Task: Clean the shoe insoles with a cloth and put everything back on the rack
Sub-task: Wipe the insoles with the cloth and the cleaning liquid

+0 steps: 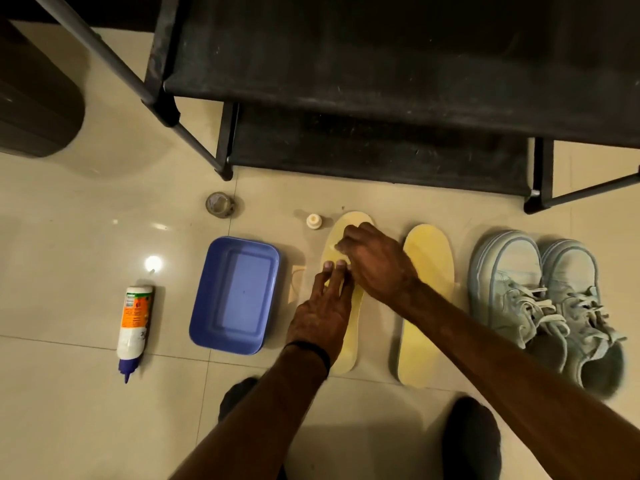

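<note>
Head view showed the wiping step: the left hand (pixel 320 315) pressed flat, fingers straight, on the near insole (pixel 348 341), while the right hand (pixel 375 261) curled at its twelve-o'clock end, cloth unclear. Next, likely the second insole (pixel 427 306) at three o'clock.

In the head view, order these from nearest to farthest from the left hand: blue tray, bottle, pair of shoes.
From the left hand:
1. Blue tray, just beside it, on its left.
2. Pair of shoes, far right.
3. Bottle, far left, past the tray.
</note>
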